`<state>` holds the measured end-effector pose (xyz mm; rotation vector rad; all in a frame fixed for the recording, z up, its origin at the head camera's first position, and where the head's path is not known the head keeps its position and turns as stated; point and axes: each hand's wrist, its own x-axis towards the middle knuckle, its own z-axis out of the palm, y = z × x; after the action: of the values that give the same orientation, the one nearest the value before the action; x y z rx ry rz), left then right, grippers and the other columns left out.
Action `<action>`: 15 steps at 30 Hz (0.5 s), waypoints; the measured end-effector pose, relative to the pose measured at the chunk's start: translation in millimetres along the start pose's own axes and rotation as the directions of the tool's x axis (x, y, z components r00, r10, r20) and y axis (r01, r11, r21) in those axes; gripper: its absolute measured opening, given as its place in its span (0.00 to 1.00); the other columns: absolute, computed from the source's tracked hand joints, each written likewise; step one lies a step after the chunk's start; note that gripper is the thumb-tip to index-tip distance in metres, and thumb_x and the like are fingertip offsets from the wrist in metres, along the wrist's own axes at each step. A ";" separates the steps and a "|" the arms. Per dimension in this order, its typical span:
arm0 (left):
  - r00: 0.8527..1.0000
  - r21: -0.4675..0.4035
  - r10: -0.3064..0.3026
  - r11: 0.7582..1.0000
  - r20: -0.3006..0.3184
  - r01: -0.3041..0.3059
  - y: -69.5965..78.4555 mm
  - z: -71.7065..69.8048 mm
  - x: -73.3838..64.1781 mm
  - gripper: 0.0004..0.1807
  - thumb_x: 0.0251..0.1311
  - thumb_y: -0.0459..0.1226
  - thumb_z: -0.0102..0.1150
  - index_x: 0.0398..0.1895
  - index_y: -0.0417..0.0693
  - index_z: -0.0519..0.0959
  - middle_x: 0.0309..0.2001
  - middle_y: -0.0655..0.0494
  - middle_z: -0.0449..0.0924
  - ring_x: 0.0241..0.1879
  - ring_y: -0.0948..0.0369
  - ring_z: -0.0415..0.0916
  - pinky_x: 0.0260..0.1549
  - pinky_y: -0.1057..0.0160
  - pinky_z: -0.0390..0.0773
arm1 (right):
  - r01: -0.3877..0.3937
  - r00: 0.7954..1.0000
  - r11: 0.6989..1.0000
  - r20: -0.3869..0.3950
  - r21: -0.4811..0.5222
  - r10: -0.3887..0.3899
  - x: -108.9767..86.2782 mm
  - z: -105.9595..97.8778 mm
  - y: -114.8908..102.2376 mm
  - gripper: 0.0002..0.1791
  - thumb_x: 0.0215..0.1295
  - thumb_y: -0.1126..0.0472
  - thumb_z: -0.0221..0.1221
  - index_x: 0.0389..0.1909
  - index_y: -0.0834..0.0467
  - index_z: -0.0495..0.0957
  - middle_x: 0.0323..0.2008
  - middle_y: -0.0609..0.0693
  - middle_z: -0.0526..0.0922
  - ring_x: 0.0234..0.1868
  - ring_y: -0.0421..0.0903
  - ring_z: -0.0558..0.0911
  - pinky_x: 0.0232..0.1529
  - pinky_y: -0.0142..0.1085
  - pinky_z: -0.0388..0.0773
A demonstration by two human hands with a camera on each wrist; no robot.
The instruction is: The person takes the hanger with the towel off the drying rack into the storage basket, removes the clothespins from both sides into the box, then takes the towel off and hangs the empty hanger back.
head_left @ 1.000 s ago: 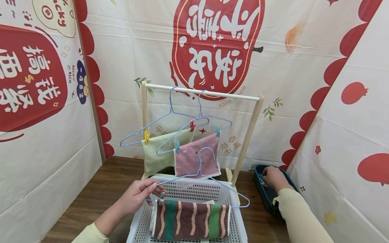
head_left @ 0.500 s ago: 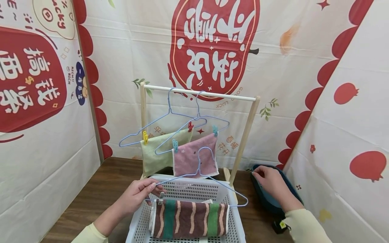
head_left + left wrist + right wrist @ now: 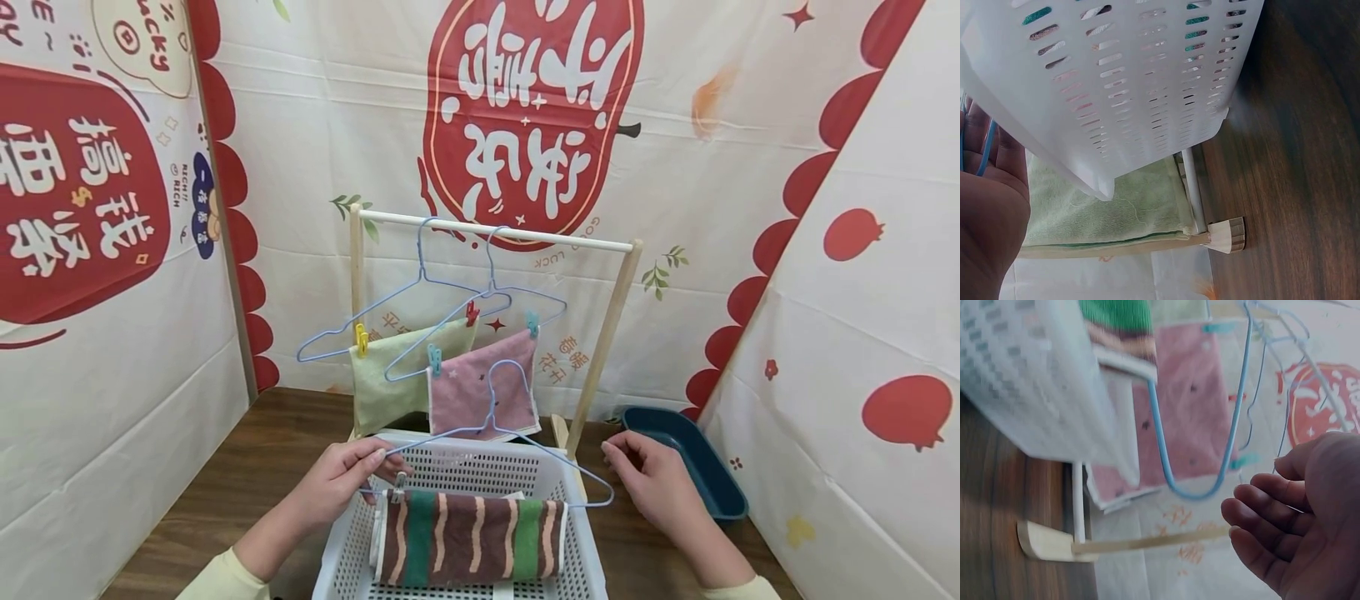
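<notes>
My left hand (image 3: 348, 483) grips the left arm of a blue wire clothes hanger (image 3: 491, 425) above a basket. Over its lower bar hangs a brown towel (image 3: 474, 540) with wavy peach stripes and green bands. A grey clothespin (image 3: 400, 485) clips the towel's left corner, beside my fingers. In the left wrist view, part of the blue hanger (image 3: 986, 149) crosses my left hand. My right hand (image 3: 656, 483) is right of the hanger's end, thumb and forefinger close together. In the right wrist view its fingers (image 3: 1266, 519) are curled; whether something small sits between the fingertips is hidden.
The white perforated basket (image 3: 581, 546) stands in front of a wooden rack with a white rod (image 3: 495, 227). On it hang two hangers with a green cloth (image 3: 390, 375) and a pink cloth (image 3: 487, 379), clipped by clothespins. A dark blue tray (image 3: 720, 475) lies at right.
My right hand has come out of the blue tray and moved left and nearer to the hanger's right end. My left hand keeps holding the hanger in about the same place.
</notes>
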<state>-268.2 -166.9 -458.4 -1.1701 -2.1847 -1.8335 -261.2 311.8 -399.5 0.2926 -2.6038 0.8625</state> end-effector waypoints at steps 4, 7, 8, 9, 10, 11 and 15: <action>1.000 -0.002 -0.003 1.000 -0.002 0.003 -0.9 0.0 0.5 0.15 0.87 0.27 0.44 0.59 0.31 0.82 0.52 0.35 0.90 0.49 0.56 0.91 0.28 0.51 0.91 | 0.042 0.999 0.998 -0.031 0.044 -0.041 -12.1 3.8 -14.0 0.02 0.79 0.63 0.68 0.45 0.53 0.88 0.31 0.43 0.84 0.29 0.42 0.78 0.28 0.32 0.81; 1.000 -0.001 0.000 1.000 -0.004 0.000 -1.7 0.2 0.8 0.15 0.87 0.27 0.44 0.59 0.34 0.83 0.51 0.36 0.90 0.49 0.57 0.91 0.28 0.51 0.91 | 0.084 0.996 0.993 -0.029 0.082 -0.082 -18.2 7.8 -26.7 0.06 0.77 0.66 0.69 0.44 0.50 0.88 0.32 0.42 0.84 0.30 0.41 0.78 0.28 0.32 0.81; 1.000 -0.001 0.001 1.000 -0.004 -0.001 -1.9 0.4 0.9 0.15 0.87 0.27 0.44 0.59 0.35 0.83 0.51 0.36 0.90 0.49 0.57 0.91 0.28 0.51 0.91 | 0.101 0.995 0.990 -0.016 0.099 -0.100 -19.5 9.4 -31.4 0.07 0.76 0.66 0.69 0.44 0.49 0.88 0.32 0.42 0.85 0.30 0.41 0.78 0.28 0.32 0.82; 1.000 -0.002 0.002 1.000 -0.003 -0.002 -1.9 0.5 0.9 0.15 0.87 0.27 0.44 0.59 0.35 0.83 0.52 0.35 0.90 0.49 0.57 0.91 0.28 0.51 0.91 | 0.120 0.993 0.987 0.002 0.111 -0.121 -20.3 11.5 -35.7 0.08 0.76 0.67 0.69 0.44 0.48 0.88 0.33 0.41 0.84 0.31 0.41 0.79 0.29 0.32 0.82; 1.000 -0.003 0.003 1.000 -0.003 -0.003 -2.2 0.6 0.9 0.15 0.87 0.27 0.44 0.59 0.36 0.83 0.52 0.35 0.90 0.49 0.57 0.91 0.28 0.51 0.91 | 0.137 0.990 0.983 0.023 0.119 -0.140 -20.9 13.3 -41.0 0.09 0.75 0.67 0.70 0.44 0.47 0.87 0.33 0.39 0.84 0.31 0.40 0.79 0.30 0.32 0.83; 1.000 -0.004 0.004 1.000 -0.003 -0.004 -2.3 0.6 0.9 0.16 0.87 0.27 0.44 0.58 0.36 0.83 0.52 0.34 0.90 0.49 0.57 0.91 0.28 0.51 0.91 | 0.150 0.986 0.980 0.050 0.128 -0.158 -20.9 15.3 -45.7 0.10 0.75 0.66 0.70 0.44 0.46 0.87 0.34 0.38 0.84 0.32 0.39 0.80 0.31 0.32 0.84; 1.000 -0.011 0.004 1.000 -0.004 -0.004 -3.0 1.6 0.9 0.16 0.87 0.27 0.44 0.58 0.35 0.83 0.52 0.35 0.90 0.49 0.57 0.91 0.28 0.51 0.91 | 0.198 0.957 0.970 0.187 0.141 -0.223 -18.6 23.8 -61.7 0.07 0.78 0.61 0.69 0.46 0.43 0.86 0.37 0.35 0.83 0.36 0.36 0.80 0.37 0.32 0.85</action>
<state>-269.9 -165.1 -460.9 -1.1711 -2.1710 -1.8469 -232.1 250.0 -392.3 0.7135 -2.6425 0.9585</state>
